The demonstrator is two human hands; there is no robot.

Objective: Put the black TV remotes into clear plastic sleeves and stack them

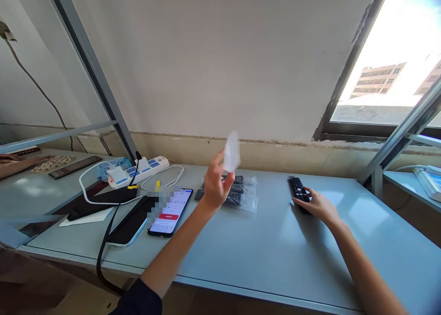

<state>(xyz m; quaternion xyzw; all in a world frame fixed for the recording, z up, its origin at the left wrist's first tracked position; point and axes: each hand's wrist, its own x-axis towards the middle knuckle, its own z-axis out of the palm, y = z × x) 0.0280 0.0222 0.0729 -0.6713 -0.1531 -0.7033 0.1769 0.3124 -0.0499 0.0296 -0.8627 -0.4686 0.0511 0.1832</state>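
My left hand is raised above the table, its fingers pinched on a small translucent white sheet that looks like thin plastic; whether it is a bag, I cannot tell. Over to the right, my right hand grips the lower end of a black remote control, thumb on one side and fingers on the other. The remote tilts slightly, its buttons facing up. Behind my left hand lie several dark items in clear plastic bags, partly covered by that hand.
A phone with a lit timer screen and a dark-screened phone lie left. Beyond them are a white power strip, cables and a black pouch. Another person's hand rests at far left. Metal frame posts flank the table.
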